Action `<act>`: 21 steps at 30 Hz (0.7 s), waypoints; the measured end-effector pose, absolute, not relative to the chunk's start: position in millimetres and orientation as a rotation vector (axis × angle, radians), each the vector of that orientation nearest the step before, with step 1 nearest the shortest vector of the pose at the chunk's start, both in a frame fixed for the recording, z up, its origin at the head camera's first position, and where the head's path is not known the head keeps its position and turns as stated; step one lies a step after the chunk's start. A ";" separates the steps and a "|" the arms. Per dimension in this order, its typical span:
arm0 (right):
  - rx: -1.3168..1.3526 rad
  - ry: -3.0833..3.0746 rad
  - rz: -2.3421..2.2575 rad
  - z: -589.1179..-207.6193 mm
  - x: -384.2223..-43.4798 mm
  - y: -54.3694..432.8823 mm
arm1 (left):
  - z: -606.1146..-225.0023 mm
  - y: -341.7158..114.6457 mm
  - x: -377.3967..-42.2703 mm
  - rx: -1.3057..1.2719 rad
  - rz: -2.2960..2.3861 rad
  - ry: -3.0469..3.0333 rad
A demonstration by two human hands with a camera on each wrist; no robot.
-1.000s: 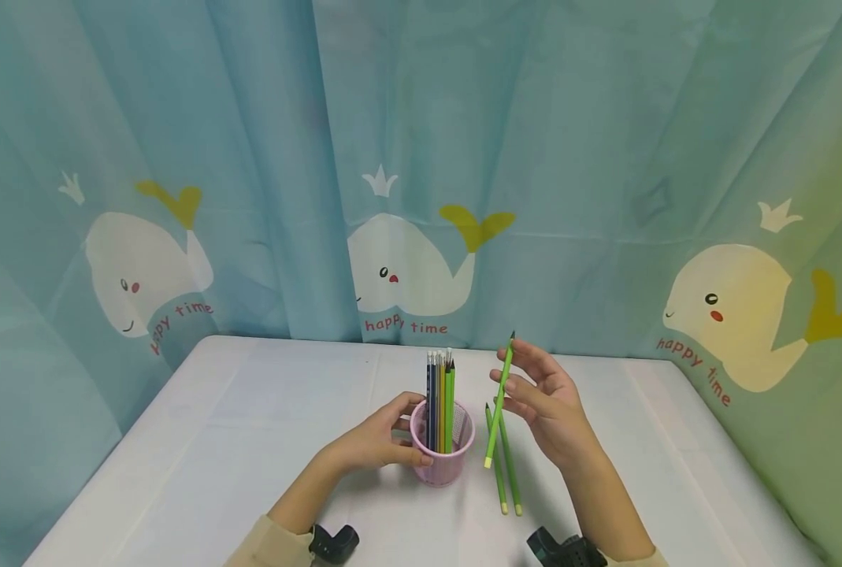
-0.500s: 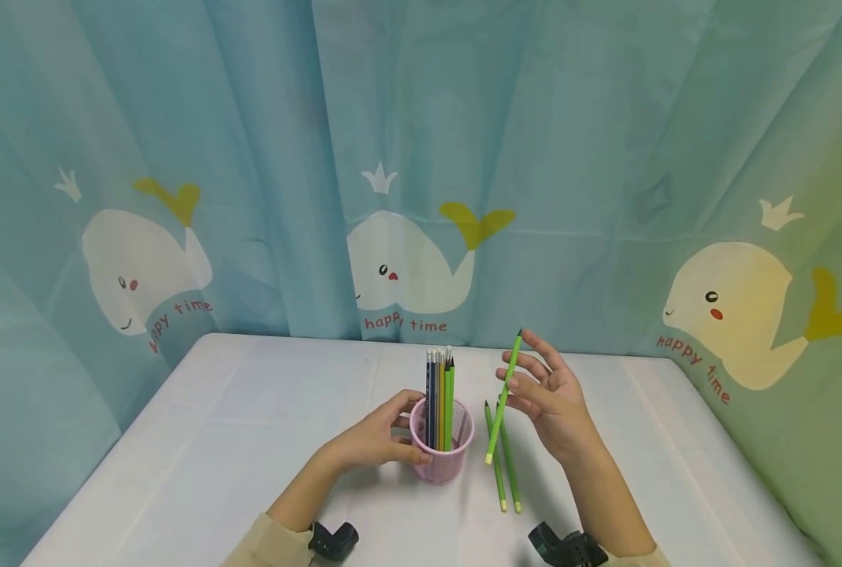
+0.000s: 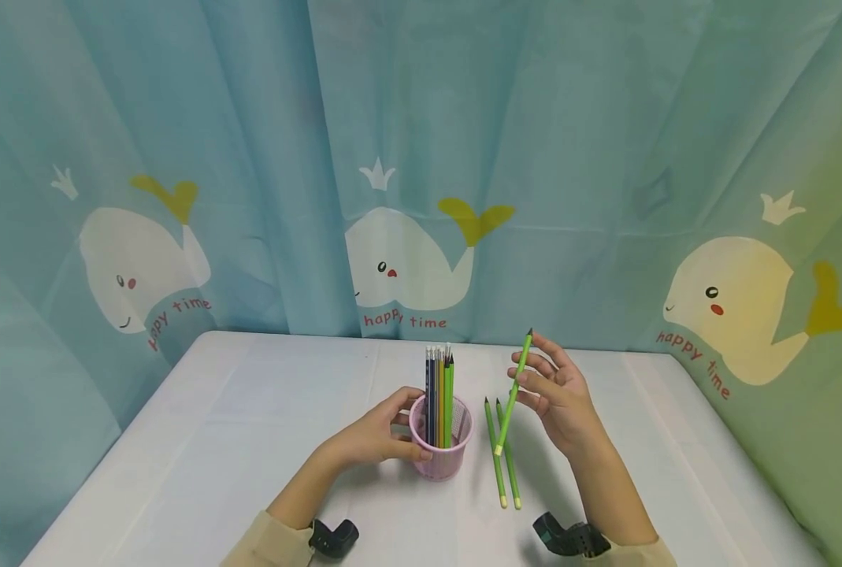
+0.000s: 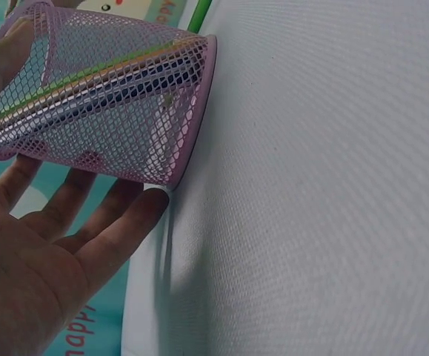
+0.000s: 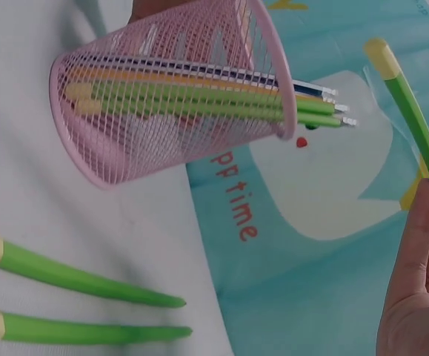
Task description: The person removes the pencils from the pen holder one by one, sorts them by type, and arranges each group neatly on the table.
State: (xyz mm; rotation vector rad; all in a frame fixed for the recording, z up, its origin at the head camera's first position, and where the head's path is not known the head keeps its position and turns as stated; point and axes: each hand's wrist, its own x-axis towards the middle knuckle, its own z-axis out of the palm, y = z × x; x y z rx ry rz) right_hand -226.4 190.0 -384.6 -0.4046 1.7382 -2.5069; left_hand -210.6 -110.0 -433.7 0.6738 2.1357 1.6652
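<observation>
A pink mesh pencil cup [image 3: 440, 466] stands upright on the table. My left hand [image 3: 378, 433] holds its left side, thumb near the front rim and fingers round the back; the left wrist view shows these fingers against the mesh [image 4: 118, 159]. Dark blue, yellow and green pencils [image 3: 439, 402] fill the cup. Right of it, my right hand [image 3: 558, 398] pinches a green pencil [image 3: 513, 398] above the table, dark tip up and pale yellow end down. Two more green pencils [image 3: 495, 465] lie side by side beneath, also visible as green pencils [image 5: 81, 282] in the right wrist view.
The white table [image 3: 250, 441] ends at the back against a blue-green curtain [image 3: 569, 157] printed with whales. Black wrist devices [image 3: 334, 539] sit on both forearms, by beige sleeves.
My right hand has moved slightly right with the green pencil, away from the cup. My left hand keeps its hold on the cup, which has stayed in place.
</observation>
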 end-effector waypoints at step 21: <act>-0.121 2.138 -2.114 -406.9 -242.7 206.5 | -435.8 -110.7 -212.4 0.695 1.667 2.111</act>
